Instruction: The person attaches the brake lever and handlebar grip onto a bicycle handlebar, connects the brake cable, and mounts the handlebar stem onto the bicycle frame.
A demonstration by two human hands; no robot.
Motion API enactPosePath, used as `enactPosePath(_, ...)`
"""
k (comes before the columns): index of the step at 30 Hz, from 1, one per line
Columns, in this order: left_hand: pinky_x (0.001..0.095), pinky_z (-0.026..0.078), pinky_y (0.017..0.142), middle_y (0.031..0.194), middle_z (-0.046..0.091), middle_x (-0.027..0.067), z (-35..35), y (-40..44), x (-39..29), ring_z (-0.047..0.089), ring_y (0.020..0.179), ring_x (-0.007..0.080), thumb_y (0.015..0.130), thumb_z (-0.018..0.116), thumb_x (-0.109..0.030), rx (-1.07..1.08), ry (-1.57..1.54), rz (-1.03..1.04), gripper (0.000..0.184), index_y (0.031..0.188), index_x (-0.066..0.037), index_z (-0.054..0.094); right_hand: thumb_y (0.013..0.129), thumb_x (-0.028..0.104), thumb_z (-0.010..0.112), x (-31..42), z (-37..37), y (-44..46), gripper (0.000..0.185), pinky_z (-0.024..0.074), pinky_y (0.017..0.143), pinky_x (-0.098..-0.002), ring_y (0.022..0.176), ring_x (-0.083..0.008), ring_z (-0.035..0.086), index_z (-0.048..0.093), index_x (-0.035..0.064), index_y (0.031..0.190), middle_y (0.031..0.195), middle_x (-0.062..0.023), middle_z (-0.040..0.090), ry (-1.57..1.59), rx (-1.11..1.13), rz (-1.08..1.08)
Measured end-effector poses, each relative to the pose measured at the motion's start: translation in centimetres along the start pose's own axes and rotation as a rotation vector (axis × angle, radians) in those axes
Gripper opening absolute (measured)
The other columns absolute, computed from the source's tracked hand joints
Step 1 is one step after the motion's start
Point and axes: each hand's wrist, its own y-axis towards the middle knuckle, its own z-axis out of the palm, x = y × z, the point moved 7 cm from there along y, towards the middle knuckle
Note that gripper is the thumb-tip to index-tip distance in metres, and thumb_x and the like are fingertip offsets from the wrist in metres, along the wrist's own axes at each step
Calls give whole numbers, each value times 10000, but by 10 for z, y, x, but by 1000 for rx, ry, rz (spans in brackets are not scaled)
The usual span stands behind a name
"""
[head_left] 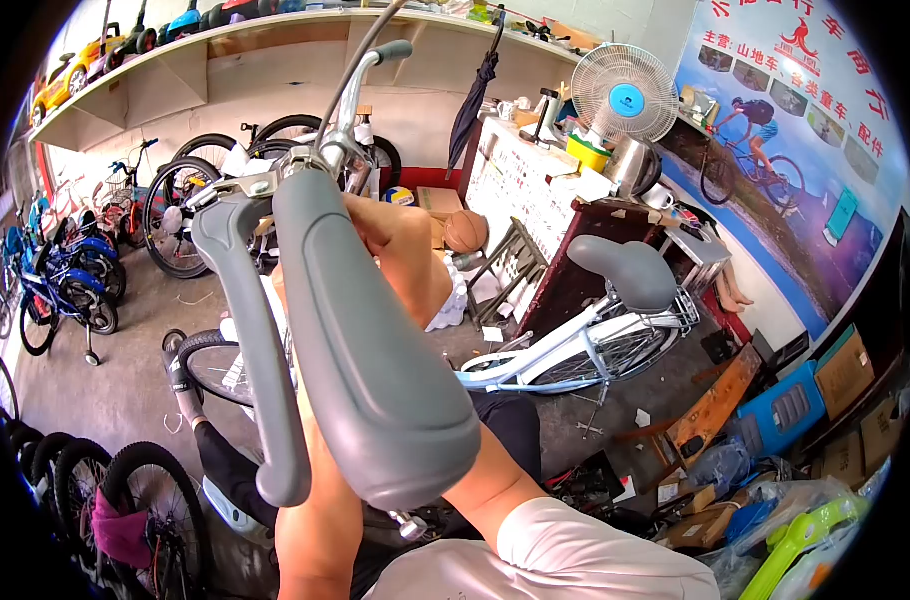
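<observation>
A grey handlebar grip [375,350] looms close in front of me, with a grey brake lever [250,350] along its left side. Behind them rise the metal handlebar and the far grip [395,50] of a white and light-blue bicycle [545,360]. My right hand [395,235] is bent behind the near grip, close to the handlebar's middle. Its fingers look curled, but whatever they hold is hidden. My left forearm [320,530] reaches up behind the grip and lever. Those two cover nearly all of my left hand, so its fingers do not show.
The bicycle's grey saddle [630,270] is at right, near a cabinet [565,270] and a fan [625,95]. Children's bikes [75,280] stand at left, tyres [155,500] at lower left. Cardboard and plastic bags [785,530] crowd the lower right. A wrench [590,430] lies on the floor.
</observation>
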Motion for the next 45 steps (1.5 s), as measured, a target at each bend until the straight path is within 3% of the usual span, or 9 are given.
enactPosePath(11, 262, 403, 540, 768, 546, -13, -9, 15, 0, 501, 629, 104, 997, 492, -111, -13, 48, 23, 135, 892, -65, 564, 711, 155, 782, 17, -17, 9, 286, 355, 508, -335, 527, -188, 469, 641, 71, 946, 616, -16, 461, 68, -103, -271)
enactPosePath(14, 266, 404, 539, 769, 545, -12, -29, 9, -2, 501, 628, 107, 994, 491, -108, -87, 754, 234, 134, 890, -65, 563, 751, 146, 758, -4, -5, -7, 292, 380, 530, -339, 553, -170, 504, 658, 68, 1014, 642, -2, 497, 6, -94, -209)
enactPosePath(17, 315, 441, 540, 766, 526, 6, -128, 2, 55, 509, 618, 146, 959, 469, -78, -517, -281, 0, 120, 874, -62, 553, 808, 129, 733, -12, -10, 1, 234, 398, 540, -319, 579, -153, 533, 668, 61, 1023, 680, -6, 544, 112, 101, -192)
enactPosePath(19, 330, 456, 551, 751, 504, 29, -179, -30, 70, 513, 624, 162, 956, 467, -98, -861, -131, -61, 128, 854, -59, 534, 845, 92, 711, -8, -8, 7, 160, 423, 561, -283, 612, -135, 551, 675, 29, 988, 735, -37, 595, 144, 96, -186)
enactPosePath(25, 373, 572, 689, 904, 576, 108, -270, -63, 110, 616, 771, 233, 994, 439, -59, -934, -137, -41, 184, 1110, 42, 541, 827, 25, 683, 6, -13, 20, 126, 384, 478, -225, 520, -71, 500, 586, -28, 888, 661, -32, 569, -34, 10, -281)
enactPosePath(31, 276, 561, 726, 1150, 674, 170, -101, -56, 5, 681, 838, 162, 1041, 521, -179, -356, 64, 175, 239, 1167, 22, 554, 819, 107, 732, -1, -16, 21, 277, 439, 539, -229, 573, -111, 545, 558, -73, 936, 705, -92, 615, 59, -47, -223)
enactPosePath(37, 243, 535, 693, 1010, 724, 143, 61, -81, -119, 670, 758, 113, 1017, 577, -126, 222, 403, 922, 204, 1146, 31, 589, 843, 91, 731, 2, -17, 19, 285, 472, 573, -235, 610, -123, 580, 536, -68, 978, 739, -115, 635, 68, -3, -212)
enactPosePath(42, 240, 570, 721, 869, 735, 55, 133, -86, -140, 686, 791, 87, 877, 707, 10, 296, 721, 1181, 111, 981, 3, 744, 856, 95, 734, 5, -13, 13, 340, 506, 610, -247, 656, -143, 624, 502, -66, 1046, 787, -147, 656, 95, -51, -132)
enactPosePath(45, 316, 549, 663, 765, 708, 150, 144, -67, -124, 710, 689, 237, 781, 697, -39, 330, 568, 1025, 109, 873, -16, 752, 862, 102, 732, 2, -15, 13, 352, 515, 632, -246, 693, -154, 648, 488, -62, 1054, 824, -176, 671, 49, -42, -108)
